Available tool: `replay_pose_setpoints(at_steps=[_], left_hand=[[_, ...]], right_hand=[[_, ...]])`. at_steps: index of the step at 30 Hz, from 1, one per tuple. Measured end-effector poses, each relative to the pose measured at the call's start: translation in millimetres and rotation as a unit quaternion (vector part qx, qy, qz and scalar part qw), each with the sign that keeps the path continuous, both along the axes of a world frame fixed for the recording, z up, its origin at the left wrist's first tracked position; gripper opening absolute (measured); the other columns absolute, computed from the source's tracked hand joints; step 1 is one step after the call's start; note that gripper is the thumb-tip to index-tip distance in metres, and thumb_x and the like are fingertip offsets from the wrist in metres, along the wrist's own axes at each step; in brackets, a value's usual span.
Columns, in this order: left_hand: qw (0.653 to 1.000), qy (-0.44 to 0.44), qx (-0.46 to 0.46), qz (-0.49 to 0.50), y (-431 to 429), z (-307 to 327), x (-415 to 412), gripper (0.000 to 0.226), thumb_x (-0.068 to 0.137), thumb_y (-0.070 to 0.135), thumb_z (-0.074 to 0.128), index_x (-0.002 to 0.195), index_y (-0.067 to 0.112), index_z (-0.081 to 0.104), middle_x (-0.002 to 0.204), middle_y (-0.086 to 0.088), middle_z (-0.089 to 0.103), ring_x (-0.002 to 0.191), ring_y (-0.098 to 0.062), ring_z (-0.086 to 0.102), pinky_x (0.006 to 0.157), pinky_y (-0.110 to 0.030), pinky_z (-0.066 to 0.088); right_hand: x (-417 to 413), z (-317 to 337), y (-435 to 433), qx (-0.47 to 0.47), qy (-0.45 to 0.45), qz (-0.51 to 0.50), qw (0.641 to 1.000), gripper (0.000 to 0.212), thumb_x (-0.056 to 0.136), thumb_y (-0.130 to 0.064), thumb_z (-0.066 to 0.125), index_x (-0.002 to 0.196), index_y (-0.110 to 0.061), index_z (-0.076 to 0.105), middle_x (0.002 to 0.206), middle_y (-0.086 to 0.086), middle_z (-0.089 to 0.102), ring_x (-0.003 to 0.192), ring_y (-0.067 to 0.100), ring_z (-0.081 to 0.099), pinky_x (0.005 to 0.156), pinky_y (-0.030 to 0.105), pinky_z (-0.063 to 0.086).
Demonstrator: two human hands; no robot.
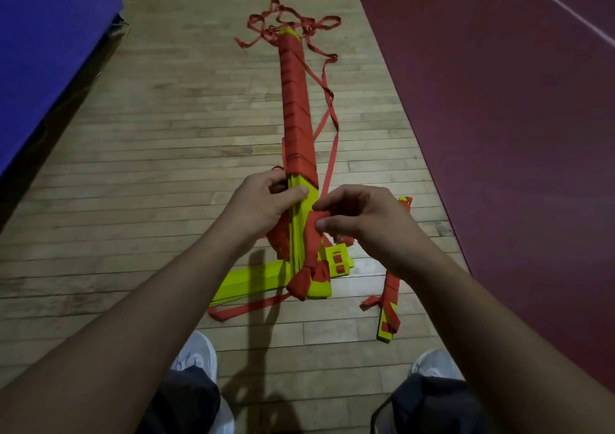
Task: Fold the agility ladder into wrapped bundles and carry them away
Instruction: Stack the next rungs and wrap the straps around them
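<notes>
Now the left hand (263, 204) grips the ladder bundle (296, 107) at the centre of the frame, fingers curled around it, and the right hand (362, 220) pinches the red strap (314, 237). If this pinch loosens, the wrapping may unwind, I think; the loose strap (293, 21) at upper centre could also tangle
</notes>
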State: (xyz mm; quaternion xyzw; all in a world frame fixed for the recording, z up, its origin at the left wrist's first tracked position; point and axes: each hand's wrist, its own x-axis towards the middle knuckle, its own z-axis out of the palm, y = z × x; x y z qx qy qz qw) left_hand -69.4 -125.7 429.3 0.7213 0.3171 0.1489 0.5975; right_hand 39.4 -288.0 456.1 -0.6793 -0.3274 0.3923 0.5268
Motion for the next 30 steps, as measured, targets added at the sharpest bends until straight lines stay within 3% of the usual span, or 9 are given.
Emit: replay_pose_setpoints(at_steps=[4, 8, 11, 13, 15, 17, 21, 24, 30], left_hand=[[0.999, -0.011, -0.017, -0.042, -10, 4, -3, 0.013, 0.092, 0.014, 0.072, 0.102, 0.007, 0.075, 0.095, -0.025, 0.073, 0.076, -0.021, 0.067, 0.070, -0.033, 0.054], [0.996, -0.006, -0.058, -0.073, -23, 8, -5, 0.020, 0.094, 0.012, 0.069, 0.111, 0.003, 0.073, 0.108, -0.031, 0.069, 0.089, -0.030, 0.067, 0.084, -0.050, 0.055], [0.991, -0.006, -0.092, -0.101, -31, 8, -6, 0.021, 0.093, 0.012, 0.068, 0.113, 0.007, 0.073, 0.105, -0.019, 0.076, 0.091, -0.024, 0.073, 0.082, -0.042, 0.060], [0.986, -0.006, -0.104, -0.131, -36, 5, -8, 0.022, 0.092, 0.015, 0.071, 0.113, 0.009, 0.074, 0.107, -0.023, 0.075, 0.093, -0.027, 0.071, 0.089, -0.054, 0.057], [0.981, -0.003, -0.107, -0.165, -42, 3, -10, 0.030, 0.085, 0.026, 0.076, 0.111, 0.011, 0.075, 0.114, -0.034, 0.066, 0.096, -0.033, 0.064, 0.096, -0.070, 0.045], [0.975, -0.006, -0.106, -0.194, -44, 3, -12, 0.038, 0.082, 0.034, 0.076, 0.112, 0.012, 0.074, 0.117, -0.040, 0.060, 0.096, -0.032, 0.059, 0.092, -0.067, 0.046], [0.965, 0.024, -0.044, -0.258, -38, 15, -13, 0.016, 0.096, 0.021, 0.067, 0.107, 0.011, 0.072, 0.086, -0.008, 0.069, 0.076, -0.013, 0.062, 0.069, -0.031, 0.050], [0.937, 0.103, 0.085, -0.322, -27, 22, -13, 0.018, 0.097, 0.036, 0.065, 0.089, 0.020, 0.069, 0.071, -0.001, 0.064, 0.063, -0.012, 0.060, 0.060, -0.040, 0.051], [0.925, 0.175, 0.072, -0.329, -19, 18, -17, 0.017, 0.099, 0.018, 0.062, 0.083, 0.017, 0.068, 0.073, -0.006, 0.073, 0.062, -0.017, 0.068, 0.063, -0.039, 0.055]], right_hand=[[7, -5, 0, -0.022, -0.035, -0.044, 0.998, 0.009, 0.089, -0.004, 0.073, 0.097, 0.000, 0.072, 0.077, 0.008, 0.070, 0.060, 0.007, 0.061, 0.059, 0.021, 0.051], [21, -18, 3, -0.063, -0.002, -0.192, 0.979, 0.020, 0.099, -0.028, 0.065, 0.108, -0.010, 0.066, 0.100, 0.008, 0.073, 0.085, 0.014, 0.071, 0.076, 0.031, 0.058], [25, -20, 7, -0.044, 0.169, -0.216, 0.961, 0.041, 0.104, -0.039, 0.053, 0.119, -0.002, 0.061, 0.097, 0.010, 0.074, 0.088, 0.020, 0.073, 0.090, 0.039, 0.059], [22, -16, 8, 0.009, 0.292, -0.174, 0.940, 0.054, 0.106, -0.042, 0.045, 0.128, 0.006, 0.058, 0.079, 0.006, 0.073, 0.075, 0.017, 0.070, 0.086, 0.039, 0.057], [17, -12, 8, 0.049, 0.364, -0.159, 0.917, 0.050, 0.107, -0.038, 0.044, 0.126, 0.006, 0.060, 0.094, 0.011, 0.074, 0.089, 0.023, 0.071, 0.088, 0.039, 0.058], [17, -9, 7, 0.061, 0.396, -0.170, 0.900, 0.037, 0.105, -0.028, 0.050, 0.117, 0.005, 0.062, 0.115, 0.019, 0.069, 0.101, 0.027, 0.069, 0.085, 0.038, 0.060], [20, -7, 4, 0.076, 0.383, -0.166, 0.906, 0.030, 0.102, -0.018, 0.055, 0.117, 0.007, 0.060, 0.109, 0.020, 0.067, 0.092, 0.026, 0.069, 0.078, 0.036, 0.063], [19, -9, 2, 0.074, 0.282, -0.169, 0.942, 0.020, 0.100, -0.010, 0.058, 0.112, 0.006, 0.059, 0.097, 0.020, 0.066, 0.093, 0.032, 0.068, 0.088, 0.046, 0.058], [15, -12, 4, 0.087, 0.211, -0.205, 0.952, 0.023, 0.099, -0.003, 0.060, 0.119, 0.004, 0.051, 0.101, 0.024, 0.061, 0.093, 0.040, 0.073, 0.088, 0.055, 0.059]])
